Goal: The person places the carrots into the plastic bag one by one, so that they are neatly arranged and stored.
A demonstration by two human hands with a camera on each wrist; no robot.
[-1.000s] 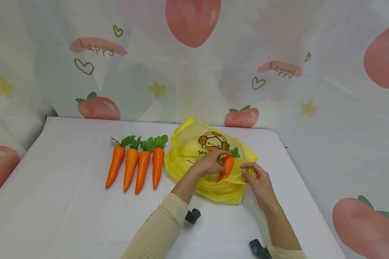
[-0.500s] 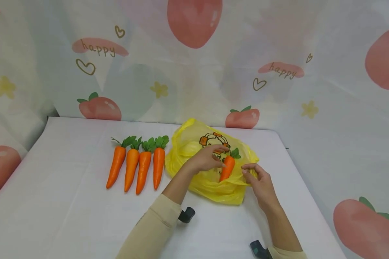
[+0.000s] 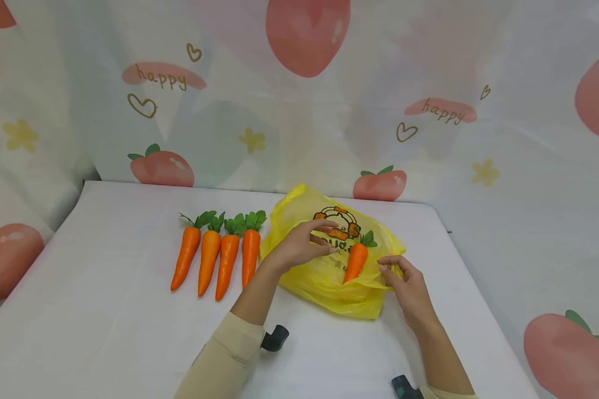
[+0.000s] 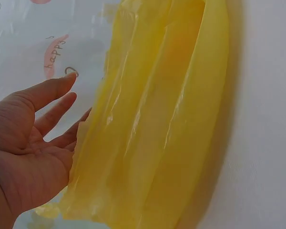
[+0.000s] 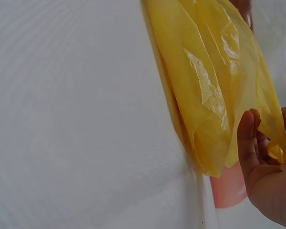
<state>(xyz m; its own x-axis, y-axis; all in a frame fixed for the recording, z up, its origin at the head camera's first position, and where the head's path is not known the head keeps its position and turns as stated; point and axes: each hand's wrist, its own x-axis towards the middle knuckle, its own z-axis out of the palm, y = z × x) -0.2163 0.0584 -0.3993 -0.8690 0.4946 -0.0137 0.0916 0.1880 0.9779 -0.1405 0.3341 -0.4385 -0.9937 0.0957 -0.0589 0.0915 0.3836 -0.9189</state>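
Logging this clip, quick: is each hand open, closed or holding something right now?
Left hand: open, holding nothing.
Right hand: closed on the edge of the yellow bag, pinching it.

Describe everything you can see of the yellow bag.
The yellow bag looks like thin, see-through plastic, shiny and creased, with a cartoon print wearing headphones and some lettering. It lies crumpled on the white table, right of the four carrots. The right hand pinches its right edge. A single carrot lies against it, tip hidden behind a front fold. The left hand partly covers the print; whether it touches the bag is unclear.
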